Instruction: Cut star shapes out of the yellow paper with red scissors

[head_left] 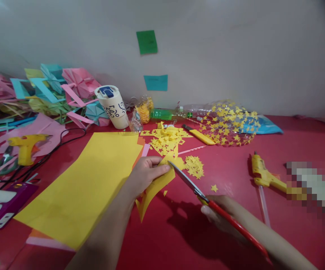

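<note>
My left hand (148,172) pinches a folded piece of yellow paper (155,189) between thumb and fingers, holding it above the red table. In my right hand (221,215) is a pair of scissors (192,185) with red handles; their blade tips meet the paper beside my left thumb. Just beyond the paper lies a small pile of cut yellow stars (194,167), with one loose star (214,188) nearer my right hand. Yellow scraps with star-shaped holes (166,140) are heaped behind. Part of my right hand's grip is hidden by the handles.
Large yellow sheets (89,180) lie at left. A white tumbler (113,107), a green bottle (168,114), a yellow cutter (201,137) and a star-covered clear bag (229,123) line the back. Glue guns lie left (27,148) and right (263,172). Folded paper shapes (78,82) pile up back left.
</note>
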Tool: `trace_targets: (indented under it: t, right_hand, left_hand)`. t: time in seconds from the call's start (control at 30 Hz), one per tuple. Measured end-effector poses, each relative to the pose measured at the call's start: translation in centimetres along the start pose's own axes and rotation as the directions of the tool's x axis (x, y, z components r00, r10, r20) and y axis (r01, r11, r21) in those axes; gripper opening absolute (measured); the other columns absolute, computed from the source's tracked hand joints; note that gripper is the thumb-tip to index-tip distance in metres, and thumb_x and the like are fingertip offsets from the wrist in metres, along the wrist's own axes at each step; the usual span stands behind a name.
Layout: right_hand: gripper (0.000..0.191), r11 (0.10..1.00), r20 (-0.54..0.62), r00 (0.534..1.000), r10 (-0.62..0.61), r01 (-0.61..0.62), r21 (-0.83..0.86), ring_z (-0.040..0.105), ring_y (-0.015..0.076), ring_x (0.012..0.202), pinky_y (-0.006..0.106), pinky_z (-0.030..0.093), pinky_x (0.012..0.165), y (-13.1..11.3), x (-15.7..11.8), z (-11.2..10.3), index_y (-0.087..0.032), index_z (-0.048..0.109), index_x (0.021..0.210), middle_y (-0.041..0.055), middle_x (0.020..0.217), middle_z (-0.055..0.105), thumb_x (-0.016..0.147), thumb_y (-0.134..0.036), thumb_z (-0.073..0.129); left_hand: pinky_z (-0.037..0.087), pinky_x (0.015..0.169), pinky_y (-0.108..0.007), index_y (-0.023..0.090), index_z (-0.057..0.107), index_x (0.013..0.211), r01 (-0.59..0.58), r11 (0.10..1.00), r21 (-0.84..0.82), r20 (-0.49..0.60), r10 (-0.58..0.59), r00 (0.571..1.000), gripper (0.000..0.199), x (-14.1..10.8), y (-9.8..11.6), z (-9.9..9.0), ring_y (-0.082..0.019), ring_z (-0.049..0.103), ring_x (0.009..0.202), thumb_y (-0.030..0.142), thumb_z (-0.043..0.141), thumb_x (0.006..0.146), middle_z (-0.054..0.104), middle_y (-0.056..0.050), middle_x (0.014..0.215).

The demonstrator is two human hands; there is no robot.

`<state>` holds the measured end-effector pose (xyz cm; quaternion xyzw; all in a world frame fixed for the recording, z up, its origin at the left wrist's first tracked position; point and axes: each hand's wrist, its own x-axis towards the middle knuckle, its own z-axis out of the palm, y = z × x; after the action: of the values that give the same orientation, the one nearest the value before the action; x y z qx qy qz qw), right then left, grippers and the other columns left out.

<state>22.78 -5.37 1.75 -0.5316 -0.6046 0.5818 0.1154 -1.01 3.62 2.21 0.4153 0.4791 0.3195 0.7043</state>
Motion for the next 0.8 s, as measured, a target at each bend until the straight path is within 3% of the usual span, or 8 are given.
trace_targets:
  t: [0.2, 0.3, 0.47, 0.8]
  right_hand:
    - [0.050, 0.999, -0.009, 0.999, -0.040, 0.040, -0.012, 0.026, 0.0094, 0.055, 0.023, 0.020, 0.048, 0.2, 0.0, 0.0, -0.021, 0.033, 0.067, -0.0063, 0.062, 0.032, 0.091, -0.063, 0.047]
    - [0.051, 1.000, -0.005, 1.000, -0.028, 0.028, 0.011, 0.027, 0.0093, 0.054, 0.023, 0.020, 0.048, 0.3, 0.2, 0.0, -0.021, 0.034, 0.067, -0.0061, 0.061, 0.033, 0.090, -0.064, 0.050]
    - [0.054, 0.996, -0.078, 0.993, -0.086, 0.087, 0.016, 0.030, 0.0088, 0.052, 0.022, 0.023, 0.045, 0.8, 0.6, 0.1, -0.020, 0.037, 0.066, -0.0056, 0.058, 0.036, 0.086, -0.069, 0.050]
    - [0.058, 0.917, 0.005, 1.000, 0.004, -0.006, 0.399, 0.027, 0.0046, 0.037, 0.018, 0.019, 0.033, 0.3, 0.1, 2.3, -0.021, 0.041, 0.070, -0.0092, 0.050, 0.034, 0.082, -0.077, 0.047]
  left_hand:
    - [0.047, 0.049, -0.021, 0.017, 0.073, 0.076, -0.020, 1.000, 0.022, -0.032, 0.021, 0.999, 0.013, -0.1, 0.2, 0.3, -0.012, 0.063, 0.051, 0.028, 0.076, 0.069, 0.072, -0.004, 0.065]
    - [0.046, 0.049, -0.021, 0.017, 0.072, 0.074, -0.033, 0.998, 0.050, 0.005, 0.033, 0.999, 0.014, -0.1, 0.3, 0.2, -0.013, 0.062, 0.051, 0.031, 0.074, 0.071, 0.070, -0.003, 0.064]
    - [0.040, 0.048, -0.023, 0.017, 0.067, 0.066, -0.161, 0.982, 0.103, 0.009, 0.161, 0.987, 0.025, -0.1, 0.2, 0.4, -0.013, 0.055, 0.051, 0.040, 0.069, 0.076, 0.061, 0.000, 0.056]
    - [0.038, 0.055, -0.024, 0.017, 0.061, 0.062, -0.303, 0.942, 0.143, -0.043, 0.312, 0.949, 0.030, -0.5, -0.5, 1.7, -0.013, 0.050, 0.057, 0.041, 0.065, 0.080, 0.054, 0.001, 0.058]
